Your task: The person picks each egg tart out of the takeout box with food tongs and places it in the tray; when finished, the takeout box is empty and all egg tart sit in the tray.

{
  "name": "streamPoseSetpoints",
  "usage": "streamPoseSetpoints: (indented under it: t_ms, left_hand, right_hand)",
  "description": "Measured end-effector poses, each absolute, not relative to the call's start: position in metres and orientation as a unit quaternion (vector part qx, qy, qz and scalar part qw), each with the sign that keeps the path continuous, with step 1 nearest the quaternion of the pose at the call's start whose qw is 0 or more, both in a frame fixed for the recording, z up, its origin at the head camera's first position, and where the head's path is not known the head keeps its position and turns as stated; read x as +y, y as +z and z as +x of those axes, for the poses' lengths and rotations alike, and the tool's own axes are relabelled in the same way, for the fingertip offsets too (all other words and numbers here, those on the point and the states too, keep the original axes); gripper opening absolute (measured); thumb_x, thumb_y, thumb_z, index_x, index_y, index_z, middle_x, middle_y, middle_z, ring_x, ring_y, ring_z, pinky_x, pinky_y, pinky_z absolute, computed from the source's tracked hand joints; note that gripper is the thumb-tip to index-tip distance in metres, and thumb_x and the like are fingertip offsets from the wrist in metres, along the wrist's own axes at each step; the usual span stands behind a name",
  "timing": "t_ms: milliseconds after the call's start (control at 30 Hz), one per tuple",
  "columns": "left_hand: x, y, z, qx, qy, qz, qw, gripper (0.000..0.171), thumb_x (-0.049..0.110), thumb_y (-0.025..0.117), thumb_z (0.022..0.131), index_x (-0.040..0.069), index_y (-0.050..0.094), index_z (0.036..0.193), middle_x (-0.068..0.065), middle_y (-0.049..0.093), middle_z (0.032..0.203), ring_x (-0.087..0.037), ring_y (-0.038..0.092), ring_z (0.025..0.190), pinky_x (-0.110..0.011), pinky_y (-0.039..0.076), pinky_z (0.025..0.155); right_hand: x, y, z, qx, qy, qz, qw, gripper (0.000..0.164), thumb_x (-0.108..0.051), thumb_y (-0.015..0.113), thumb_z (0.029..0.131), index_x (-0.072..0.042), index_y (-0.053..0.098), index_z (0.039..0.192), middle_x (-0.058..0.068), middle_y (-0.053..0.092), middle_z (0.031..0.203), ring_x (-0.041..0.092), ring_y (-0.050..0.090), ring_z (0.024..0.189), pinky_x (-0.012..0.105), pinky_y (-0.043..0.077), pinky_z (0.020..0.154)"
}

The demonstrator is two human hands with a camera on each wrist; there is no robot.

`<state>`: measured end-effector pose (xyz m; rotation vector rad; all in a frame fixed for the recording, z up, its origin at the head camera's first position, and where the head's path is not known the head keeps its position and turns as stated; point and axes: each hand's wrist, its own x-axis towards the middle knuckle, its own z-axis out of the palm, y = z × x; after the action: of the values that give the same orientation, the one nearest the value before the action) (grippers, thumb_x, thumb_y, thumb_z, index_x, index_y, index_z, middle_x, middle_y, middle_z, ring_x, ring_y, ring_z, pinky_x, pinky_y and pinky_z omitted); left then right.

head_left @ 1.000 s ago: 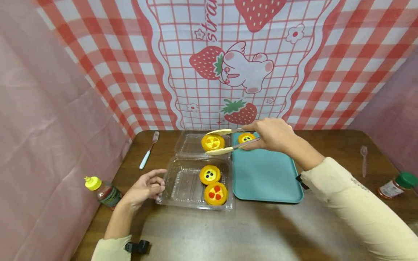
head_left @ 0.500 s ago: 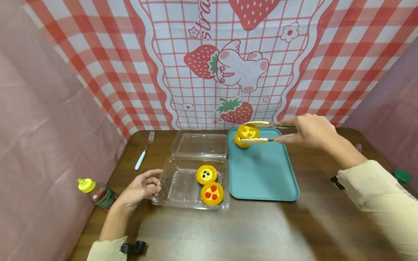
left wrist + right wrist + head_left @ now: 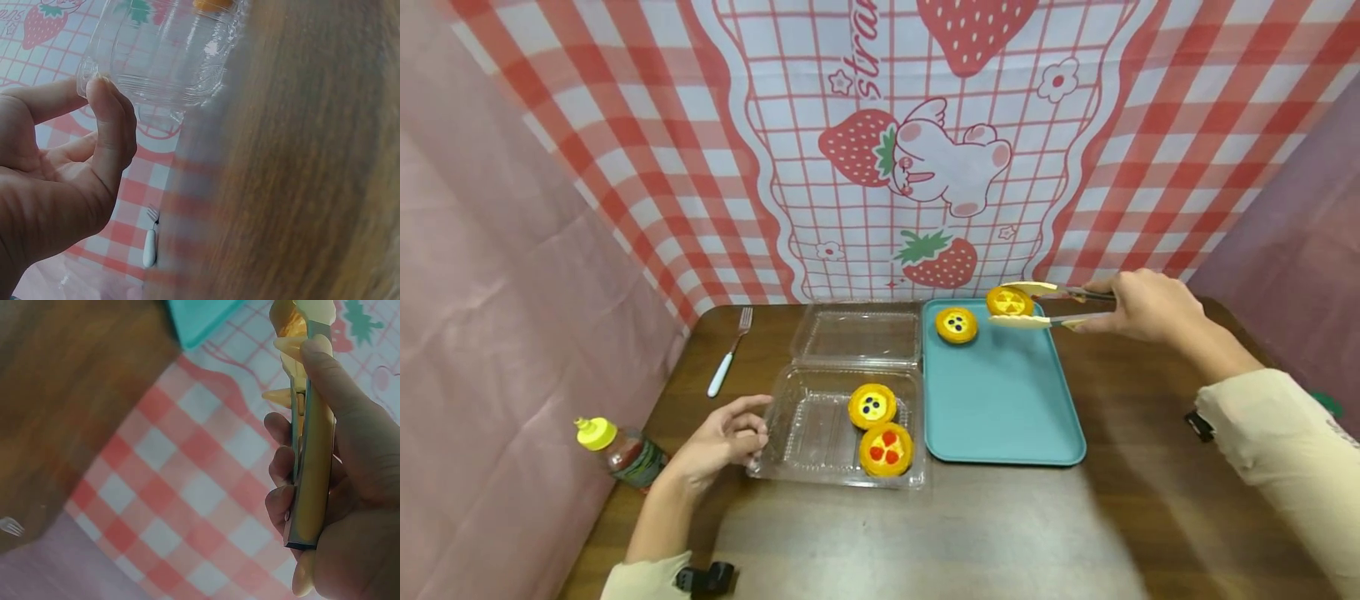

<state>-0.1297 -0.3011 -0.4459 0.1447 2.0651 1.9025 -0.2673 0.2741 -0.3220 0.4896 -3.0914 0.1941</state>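
Observation:
My right hand [image 3: 1153, 308] grips a pair of tongs [image 3: 1060, 320], fingers wrapped round the handles in the right wrist view. Between the tongs' cream tips is an egg tart [image 3: 1009, 302] with a yellow wedge-patterned top, over the far right part of the teal tray [image 3: 1003, 400]. A blueberry-topped tart [image 3: 957, 326] lies at the tray's far left corner. With my left hand [image 3: 718, 442] I pinch the left edge of an opened clear plastic clamshell box [image 3: 820, 429]. Inside its near half, on the right, sit another blueberry tart [image 3: 872, 407] and a strawberry-topped tart [image 3: 886, 450].
A fork [image 3: 730, 353] with a pale handle lies left of the box's lid [image 3: 857, 332]. A yellow-capped sauce bottle [image 3: 625, 454] stands by the left forearm. Behind the table [image 3: 865, 542] hangs a red checked cloth [image 3: 775, 167]. A green cap [image 3: 1328, 403] shows behind the right sleeve.
The right hand has carried the wedge-patterned tart in the tongs from over the box's lid rightward, past the tray's blueberry tart. The left hand has kept its hold on the box.

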Motion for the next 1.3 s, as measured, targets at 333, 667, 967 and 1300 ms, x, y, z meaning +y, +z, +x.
streamPoseSetpoints:
  t_ms: [333, 667, 967, 1300]
  left_hand:
    - [-0.302, -0.447, -0.129, 0.714, 0.679, 0.06, 0.16, 0.06, -0.008, 0.06, 0.091, -0.009, 0.032, 0.144, -0.005, 0.053, 0.09, -0.012, 0.057, 0.067, -0.025, 0.052, 0.056]
    - [-0.303, -0.448, -0.129, 0.714, 0.68, 0.055, 0.16, 0.06, -0.007, 0.061, 0.091, -0.008, 0.033, 0.144, -0.005, 0.053, 0.089, -0.012, 0.056, 0.067, -0.024, 0.051, 0.056]
    - [-0.303, -0.448, -0.129, 0.707, 0.685, 0.069, 0.163, 0.06, -0.007, 0.061, 0.091, -0.01, 0.031, 0.144, -0.005, 0.053, 0.09, -0.012, 0.057, 0.067, -0.025, 0.052, 0.056]
    - [-0.304, -0.448, -0.13, 0.709, 0.683, 0.065, 0.163, 0.06, -0.006, 0.061, 0.092, -0.008, 0.031, 0.144, -0.004, 0.053, 0.09, -0.012, 0.057, 0.067, -0.024, 0.052, 0.056]
  right_hand:
    - [0.28, -0.35, -0.276, -0.989, 0.057, 0.132, -0.035, 0.095, -0.073, 0.076, 0.066, -0.002, 0.065, 0.128, 0.013, 0.068, 0.085, 0.026, 0.054, 0.068, 0.043, 0.047, 0.05]
    - [0.283, -0.364, -0.278, -0.987, 0.072, 0.136, -0.046, 0.091, -0.069, 0.079, 0.067, 0.002, 0.067, 0.123, 0.02, 0.069, 0.096, 0.026, 0.055, 0.068, 0.045, 0.048, 0.051]
    - [0.284, -0.37, -0.277, -0.988, 0.085, 0.118, -0.057, 0.102, -0.077, 0.076, 0.062, 0.005, 0.066, 0.122, 0.016, 0.069, 0.088, 0.026, 0.054, 0.068, 0.043, 0.049, 0.051]
    - [0.281, -0.376, -0.276, -0.985, 0.103, 0.134, -0.027, 0.105, -0.068, 0.084, 0.06, 0.006, 0.06, 0.129, 0.024, 0.068, 0.102, 0.029, 0.055, 0.071, 0.049, 0.052, 0.058]
